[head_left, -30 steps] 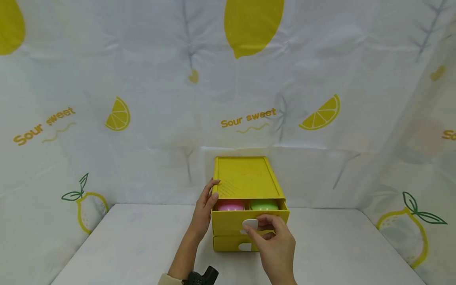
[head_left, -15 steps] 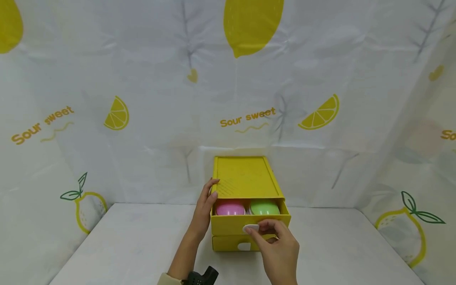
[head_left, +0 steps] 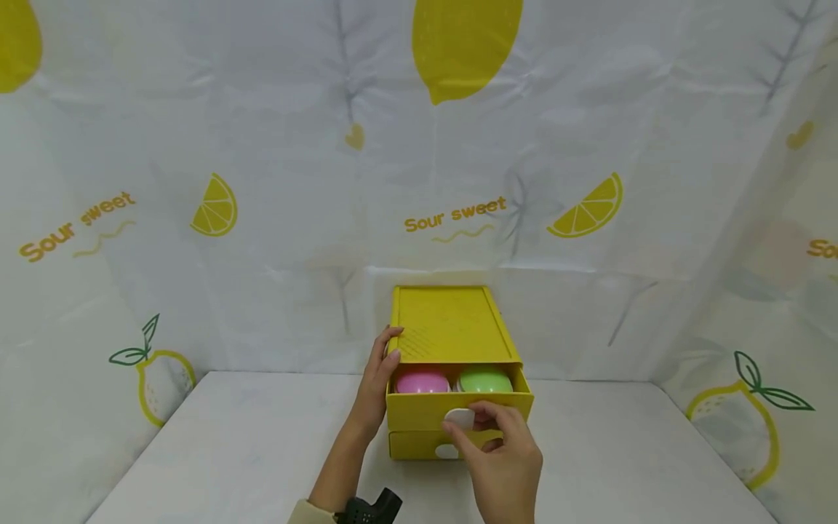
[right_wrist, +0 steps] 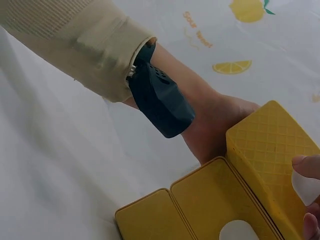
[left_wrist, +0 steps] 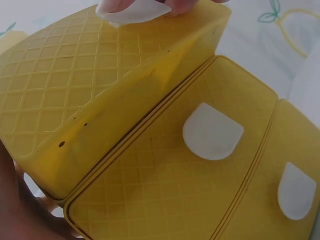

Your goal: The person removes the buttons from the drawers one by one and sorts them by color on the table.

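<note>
A yellow drawer box (head_left: 452, 324) stands on the table, its top drawer (head_left: 419, 413) pulled partway out. Inside that drawer sit a shiny pink domed thing (head_left: 422, 381) and a shiny green domed thing (head_left: 484, 380), side by side. My right hand (head_left: 504, 451) pinches the white tab handle (head_left: 460, 418) on the drawer front between thumb and fingers. My left hand (head_left: 375, 382) rests along the box's left side, with fingertips at the top edge. In the left wrist view, two lower drawer fronts carry white tabs (left_wrist: 212, 132) and are flush with the box.
The white table (head_left: 275, 437) spreads to both sides of the box. Behind it hangs a white sheet (head_left: 294, 240) printed with lemons. A dark wrist device (right_wrist: 162, 102) sits on the left wrist, beside a beige sleeve (right_wrist: 90, 45).
The top drawer has come out toward me, showing more of the pink and green things; it barely shifts in the last half second. My left hand stays against the box.
</note>
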Available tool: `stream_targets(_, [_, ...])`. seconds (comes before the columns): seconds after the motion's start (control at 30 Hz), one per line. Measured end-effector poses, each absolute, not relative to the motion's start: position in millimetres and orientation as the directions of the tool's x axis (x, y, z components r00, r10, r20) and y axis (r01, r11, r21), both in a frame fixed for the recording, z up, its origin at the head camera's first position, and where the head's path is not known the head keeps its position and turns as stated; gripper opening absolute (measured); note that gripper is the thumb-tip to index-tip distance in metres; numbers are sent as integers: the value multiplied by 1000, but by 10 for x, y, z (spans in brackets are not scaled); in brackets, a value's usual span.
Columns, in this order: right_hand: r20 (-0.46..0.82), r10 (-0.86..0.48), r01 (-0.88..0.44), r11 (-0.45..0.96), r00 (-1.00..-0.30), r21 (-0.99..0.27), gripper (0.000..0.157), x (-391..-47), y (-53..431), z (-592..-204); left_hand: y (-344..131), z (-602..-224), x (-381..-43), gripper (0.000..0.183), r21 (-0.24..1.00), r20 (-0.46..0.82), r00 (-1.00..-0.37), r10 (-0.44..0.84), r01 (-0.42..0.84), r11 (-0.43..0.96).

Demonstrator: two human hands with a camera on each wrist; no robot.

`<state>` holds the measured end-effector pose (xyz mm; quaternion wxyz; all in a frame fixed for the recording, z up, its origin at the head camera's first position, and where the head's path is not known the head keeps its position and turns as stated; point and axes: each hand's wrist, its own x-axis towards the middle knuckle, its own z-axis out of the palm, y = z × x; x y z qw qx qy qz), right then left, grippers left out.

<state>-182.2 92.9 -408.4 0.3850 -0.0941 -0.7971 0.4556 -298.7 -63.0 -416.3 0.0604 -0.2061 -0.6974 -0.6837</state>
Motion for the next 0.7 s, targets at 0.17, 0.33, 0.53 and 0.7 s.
stream_targets(0.17, [551,520,-161,616,-652,-771,40,-1816,862,-4083,-638,-4162,-2989,48,926,372,-904,209,377,-18])
stream_targets(0.33, [572,519,-160,636,-635,-755,39,-1786,866,-4082,-645,-4184,-3006,49,918,392,-892,225,395,-31])
stream_targets(0.53, [604,508,-175,658,-614,-732,42,-1727,904,-4091,-653,-4195,-3023,47,910,411,-880,238,411,-55])
stream_targets(0.7, [592,509,-168,652,-625,-739,41,-1661,925,-4074,-681,-4182,-3030,48,912,406,-881,243,407,-46])
